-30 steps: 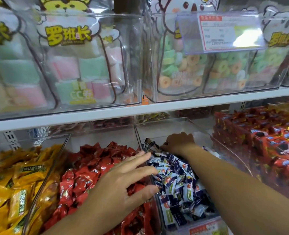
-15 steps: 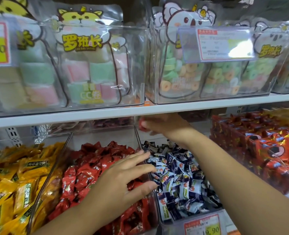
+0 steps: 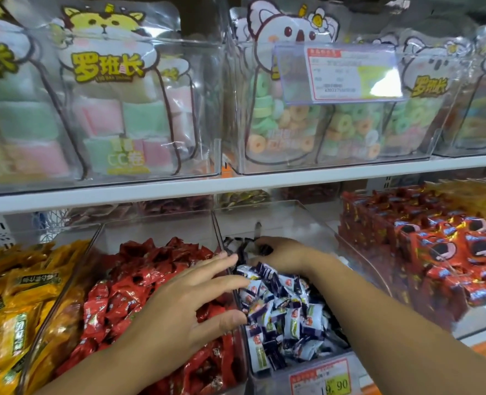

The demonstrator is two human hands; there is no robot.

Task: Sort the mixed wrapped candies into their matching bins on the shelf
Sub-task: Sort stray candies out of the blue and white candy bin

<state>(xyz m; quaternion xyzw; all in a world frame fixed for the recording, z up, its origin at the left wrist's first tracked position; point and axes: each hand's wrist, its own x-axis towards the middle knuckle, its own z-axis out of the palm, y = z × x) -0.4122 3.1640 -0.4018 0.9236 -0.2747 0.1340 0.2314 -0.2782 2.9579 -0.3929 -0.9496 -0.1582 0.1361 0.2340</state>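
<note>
Right hand [image 3: 283,252], arm stretched in from the lower right, reaches to the back of the blue bin [image 3: 293,218]. Its fingers [image 3: 267,243] are curled down into the blue candies [image 3: 281,309] there. Whether they pinch a piece cannot be told, because the fingertips are buried among the wrappers.

Left hand [image 3: 190,303] is spread with straight fingers and holds nothing. It lies over the red candies [image 3: 133,280] in the next bin to the left, fingertips at the clear divider [image 3: 221,232] between the two bins. Further left lie yellow candies [image 3: 13,295]; to the right, red packs [image 3: 449,252]. A white shelf [image 3: 236,182] runs above.

Each visible pile looks to be a single colour, with no stray showing on top, so sorting here seems well along. What is left is probably checking the back of the blue bin and under both hands, where pieces are hidden.
</note>
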